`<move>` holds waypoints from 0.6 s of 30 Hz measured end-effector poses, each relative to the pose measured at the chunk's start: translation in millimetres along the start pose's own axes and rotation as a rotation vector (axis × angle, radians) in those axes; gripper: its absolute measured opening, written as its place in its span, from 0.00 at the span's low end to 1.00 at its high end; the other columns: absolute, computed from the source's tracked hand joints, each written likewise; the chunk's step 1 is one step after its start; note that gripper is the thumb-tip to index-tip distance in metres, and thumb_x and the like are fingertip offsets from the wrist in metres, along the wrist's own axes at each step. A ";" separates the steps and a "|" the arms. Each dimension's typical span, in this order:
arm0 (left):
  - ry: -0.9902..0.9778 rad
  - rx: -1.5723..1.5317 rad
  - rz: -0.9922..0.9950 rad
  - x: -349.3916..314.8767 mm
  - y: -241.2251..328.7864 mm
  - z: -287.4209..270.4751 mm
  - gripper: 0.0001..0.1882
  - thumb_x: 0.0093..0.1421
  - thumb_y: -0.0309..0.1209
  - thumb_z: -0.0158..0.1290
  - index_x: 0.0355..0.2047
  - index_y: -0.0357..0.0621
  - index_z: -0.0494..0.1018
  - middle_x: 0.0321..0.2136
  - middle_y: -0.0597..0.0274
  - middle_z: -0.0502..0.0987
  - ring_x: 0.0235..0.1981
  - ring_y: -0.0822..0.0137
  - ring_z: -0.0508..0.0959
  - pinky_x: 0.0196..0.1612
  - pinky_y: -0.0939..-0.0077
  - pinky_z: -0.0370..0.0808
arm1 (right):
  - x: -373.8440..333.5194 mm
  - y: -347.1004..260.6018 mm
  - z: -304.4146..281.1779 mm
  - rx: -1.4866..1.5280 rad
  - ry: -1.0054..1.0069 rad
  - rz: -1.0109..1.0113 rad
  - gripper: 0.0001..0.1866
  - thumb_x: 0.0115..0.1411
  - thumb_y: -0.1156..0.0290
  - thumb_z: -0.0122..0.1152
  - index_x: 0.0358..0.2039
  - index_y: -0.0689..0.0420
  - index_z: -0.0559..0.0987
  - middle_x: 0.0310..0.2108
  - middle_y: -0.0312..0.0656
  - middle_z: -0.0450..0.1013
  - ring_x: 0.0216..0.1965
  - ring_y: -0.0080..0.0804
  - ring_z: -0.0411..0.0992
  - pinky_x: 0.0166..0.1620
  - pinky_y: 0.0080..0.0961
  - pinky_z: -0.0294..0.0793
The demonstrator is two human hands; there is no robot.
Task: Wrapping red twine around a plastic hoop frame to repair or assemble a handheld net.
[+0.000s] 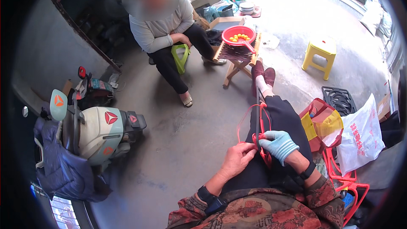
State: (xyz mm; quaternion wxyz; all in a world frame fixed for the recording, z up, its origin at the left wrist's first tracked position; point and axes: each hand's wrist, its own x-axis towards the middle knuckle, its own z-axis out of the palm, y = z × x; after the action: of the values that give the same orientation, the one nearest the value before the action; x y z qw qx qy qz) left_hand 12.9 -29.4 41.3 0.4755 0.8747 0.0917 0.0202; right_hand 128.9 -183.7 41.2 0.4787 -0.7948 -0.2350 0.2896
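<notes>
Over my lap, my bare left hand (237, 160) pinches thin red cord (239, 128), which loops up and out to the left. Close beside it is my right hand (279, 146), in a light blue striped glove, its fingers closed on a red bundle of the same cord. A dark narrow strap (257, 116) runs from between my hands toward my outstretched feet. Red strips (266, 157) hang below my fingers against my dark trousers (282, 121). How cord and strap are joined is hidden by my fingers.
Ahead, a red colander (238, 32) of yellow balls rests on a wooden folding stool (237, 52). A seated person (163, 34) is at the left, behind a scooter (99, 129). Bags (360, 133), black coils (339, 100) and a yellow stool (321, 53) stand right.
</notes>
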 end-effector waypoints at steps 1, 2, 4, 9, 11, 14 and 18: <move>0.084 -0.148 -0.009 -0.6 -1.9 -0.8 0.11 0.60 0.28 0.54 0.42 0.37 0.77 0.33 0.61 0.79 0.28 0.74 0.75 0.35 0.79 0.74 | 1.9 2.8 0.6 0.127 0.064 -0.001 0.12 0.56 0.65 0.61 0.36 0.60 0.81 0.29 0.46 0.78 0.30 0.34 0.77 0.39 0.25 0.75; 0.166 -0.296 -0.018 -0.5 -2.4 -2.1 0.12 0.60 0.28 0.54 0.43 0.39 0.77 0.34 0.62 0.79 0.28 0.74 0.75 0.33 0.81 0.74 | 1.2 4.0 -1.5 0.103 0.139 -0.066 0.11 0.56 0.68 0.62 0.36 0.62 0.81 0.28 0.42 0.78 0.31 0.28 0.76 0.39 0.23 0.75; 0.187 -0.303 -0.063 -5.4 -6.8 -13.2 0.11 0.61 0.27 0.53 0.44 0.38 0.76 0.36 0.61 0.79 0.28 0.76 0.75 0.29 0.85 0.73 | -3.4 3.3 -9.9 0.545 0.117 -0.022 0.11 0.57 0.68 0.61 0.34 0.64 0.81 0.29 0.41 0.78 0.31 0.25 0.76 0.37 0.21 0.75; -0.245 -1.004 -0.231 -26.4 -16.1 -20.0 0.10 0.65 0.31 0.50 0.40 0.35 0.73 0.34 0.53 0.79 0.27 0.74 0.78 0.27 0.85 0.76 | -18.5 18.2 -39.5 1.283 0.177 -0.229 0.16 0.61 0.57 0.57 0.39 0.57 0.73 0.30 0.43 0.76 0.34 0.42 0.76 0.46 0.42 0.75; -0.468 -1.146 -0.268 -32.9 -14.3 -15.0 0.11 0.66 0.33 0.49 0.39 0.36 0.72 0.33 0.53 0.79 0.27 0.72 0.79 0.28 0.85 0.77 | -31.4 13.4 -48.9 1.469 0.144 -0.197 0.15 0.62 0.56 0.55 0.38 0.56 0.73 0.25 0.40 0.73 0.31 0.38 0.75 0.45 0.42 0.75; -0.528 -1.151 -0.285 -36.9 -13.9 1.7 0.10 0.66 0.32 0.49 0.39 0.36 0.72 0.33 0.53 0.79 0.27 0.73 0.79 0.28 0.85 0.76 | -43.8 11.1 -54.8 1.460 0.092 -0.112 0.16 0.63 0.55 0.54 0.37 0.56 0.73 0.22 0.38 0.72 0.23 0.34 0.73 0.37 0.38 0.77; -0.546 -1.033 -0.287 -35.0 -11.7 13.3 0.10 0.66 0.31 0.49 0.40 0.37 0.73 0.33 0.55 0.79 0.26 0.75 0.79 0.27 0.86 0.76 | -35.9 55.1 -40.0 1.313 0.040 0.043 0.19 0.65 0.52 0.52 0.39 0.57 0.73 0.21 0.41 0.72 0.15 0.30 0.69 0.29 0.34 0.78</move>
State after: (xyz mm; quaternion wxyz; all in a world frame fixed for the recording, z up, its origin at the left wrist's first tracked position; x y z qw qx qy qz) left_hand -21.6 -40.5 26.0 0.8432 0.4830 0.0617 -0.2278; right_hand 135.7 -255.8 15.2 0.8626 -0.3471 0.0156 0.3677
